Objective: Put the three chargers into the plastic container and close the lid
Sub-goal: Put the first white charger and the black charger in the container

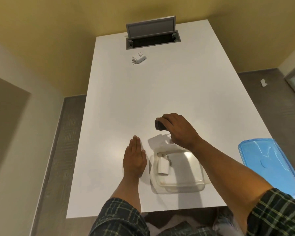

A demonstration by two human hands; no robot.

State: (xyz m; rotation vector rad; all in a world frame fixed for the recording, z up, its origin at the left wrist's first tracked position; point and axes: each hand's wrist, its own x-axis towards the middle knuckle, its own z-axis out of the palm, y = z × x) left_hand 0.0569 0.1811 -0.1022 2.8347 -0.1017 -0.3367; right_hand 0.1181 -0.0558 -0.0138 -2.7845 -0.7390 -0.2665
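Observation:
A clear plastic container (194, 184) stands open near the table's front edge. Inside it lies a white charger (163, 166), prongs pointing away from me. My right hand (179, 130) is closed around a black charger (159, 125), held just beyond the container's far rim; its prongs stick out below the hand. My left hand (134, 159) rests flat on the table just left of the container, fingers together, holding nothing. A second white charger (138, 59) lies far back on the table. The blue lid (269, 166) lies to the right of the container.
The white table (123, 103) is narrow, with drops on both sides. At its far end an open grey cable hatch (152, 34) stands with its flap raised. A scrap of white paper (263, 82) lies on the floor at right.

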